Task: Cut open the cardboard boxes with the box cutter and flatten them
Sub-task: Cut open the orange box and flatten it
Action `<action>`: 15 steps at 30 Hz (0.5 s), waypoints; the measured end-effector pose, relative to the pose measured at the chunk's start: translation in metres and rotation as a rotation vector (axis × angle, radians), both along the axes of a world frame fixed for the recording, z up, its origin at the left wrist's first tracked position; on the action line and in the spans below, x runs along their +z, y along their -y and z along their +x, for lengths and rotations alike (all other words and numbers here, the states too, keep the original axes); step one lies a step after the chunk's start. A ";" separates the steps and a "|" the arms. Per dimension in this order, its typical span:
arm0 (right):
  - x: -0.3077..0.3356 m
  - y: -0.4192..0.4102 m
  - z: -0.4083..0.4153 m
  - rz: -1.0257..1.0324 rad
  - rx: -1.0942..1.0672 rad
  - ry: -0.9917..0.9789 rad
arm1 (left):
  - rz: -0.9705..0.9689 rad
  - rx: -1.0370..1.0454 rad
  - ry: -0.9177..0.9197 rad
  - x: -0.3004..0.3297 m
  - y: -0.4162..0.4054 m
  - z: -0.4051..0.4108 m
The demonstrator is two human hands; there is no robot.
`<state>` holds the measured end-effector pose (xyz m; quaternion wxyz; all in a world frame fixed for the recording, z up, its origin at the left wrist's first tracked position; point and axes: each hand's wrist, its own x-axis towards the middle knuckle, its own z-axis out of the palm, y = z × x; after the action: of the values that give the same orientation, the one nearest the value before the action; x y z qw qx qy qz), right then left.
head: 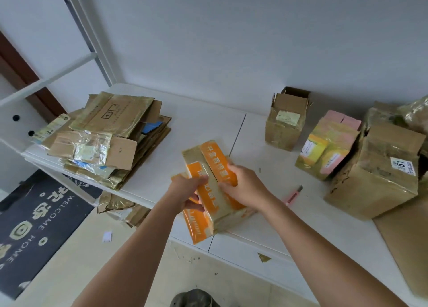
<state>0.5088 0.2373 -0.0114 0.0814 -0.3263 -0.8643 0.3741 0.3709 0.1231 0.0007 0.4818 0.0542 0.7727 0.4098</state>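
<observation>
Box [214, 191] gripped in both my hands, left [187, 191] and right [243, 186]; long axis runs away from me; cutter [293, 194] lies just right, nearer right hand.

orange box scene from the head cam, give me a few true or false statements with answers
1. Both hands grip the orange box. True: the left hand and the right hand hold it from either side.
2. The box cutter is in the right hand. False: it lies on the white table, to the right of that hand.
3. A stack of flattened cardboard lies on the left part of the table. True.
4. The brown box with the open top stands on the floor. False: it stands on the table near the wall.
5. The welcome mat lies on the table. False: it lies on the floor at the left.
</observation>
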 end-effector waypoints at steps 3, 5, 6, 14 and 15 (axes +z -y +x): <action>0.004 0.002 -0.005 0.053 0.008 0.045 | -0.018 0.057 -0.044 -0.001 -0.002 -0.002; 0.006 0.005 -0.009 0.092 0.012 0.076 | -0.041 0.075 -0.090 0.000 -0.005 -0.004; 0.007 0.007 -0.011 0.113 0.008 0.093 | -0.045 0.082 -0.104 -0.001 -0.006 -0.005; 0.018 0.004 -0.018 0.041 -0.029 0.114 | -0.071 0.068 -0.148 -0.007 -0.010 -0.009; 0.020 -0.001 -0.018 -0.011 -0.031 0.101 | -0.077 0.062 -0.149 -0.007 -0.010 -0.010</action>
<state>0.4909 0.2380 0.0086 0.0415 -0.3588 -0.8601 0.3604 0.3613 0.1331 -0.0060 0.4117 0.0422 0.8228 0.3895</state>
